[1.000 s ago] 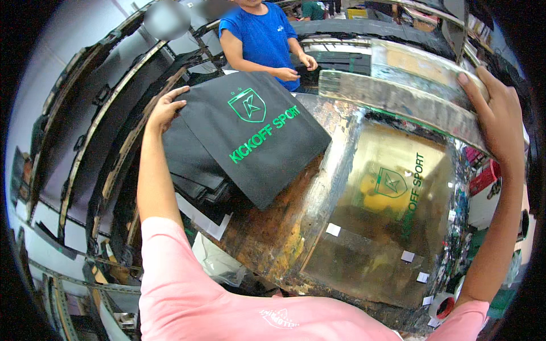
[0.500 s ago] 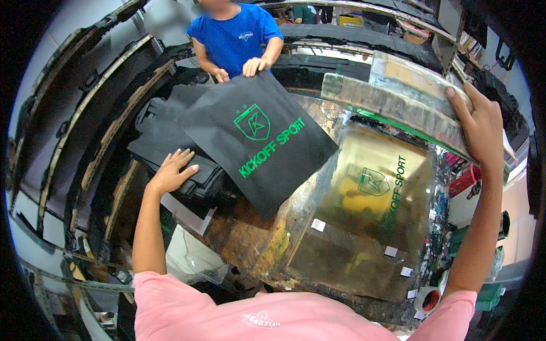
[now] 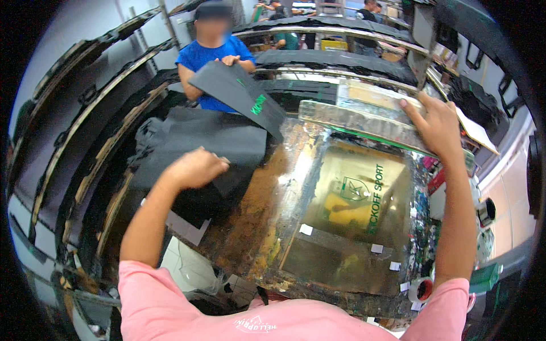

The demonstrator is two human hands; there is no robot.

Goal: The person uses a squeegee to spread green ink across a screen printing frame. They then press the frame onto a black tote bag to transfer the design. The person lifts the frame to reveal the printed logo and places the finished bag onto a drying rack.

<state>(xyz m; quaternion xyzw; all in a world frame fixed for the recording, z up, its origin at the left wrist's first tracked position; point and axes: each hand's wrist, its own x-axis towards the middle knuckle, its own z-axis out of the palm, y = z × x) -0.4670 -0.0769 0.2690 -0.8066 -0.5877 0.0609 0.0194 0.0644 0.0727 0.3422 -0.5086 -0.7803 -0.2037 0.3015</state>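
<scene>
My left hand (image 3: 199,167) is over a stack of black fabric bags (image 3: 193,133), its fingers curled at the near edge of the top one; motion blurs the fingertips. My right hand (image 3: 438,125) grips the right end of a raised, ink-stained screen printing frame (image 3: 358,121) with a green lower edge. Below the frame lies a yellowish, glossy print bed (image 3: 352,216) bearing a green crest and lettering. Across the table, a co-worker (image 3: 213,68) holds a black bag with a green print (image 3: 236,94), bent and tilted above the stack's far side.
Black sheets lie on curved-looking drying racks (image 3: 79,119) at left and on racks (image 3: 335,58) behind. A tape roll (image 3: 421,290) is at the worktable's near right corner. The stained wooden tabletop (image 3: 256,210) separates stack and print bed. Other people work farther back.
The co-worker has drawn the printed bag up and away, uncovering the stack. My left hand has moved right across the stack and its spread fingers have curled. My right hand still grips the frame.
</scene>
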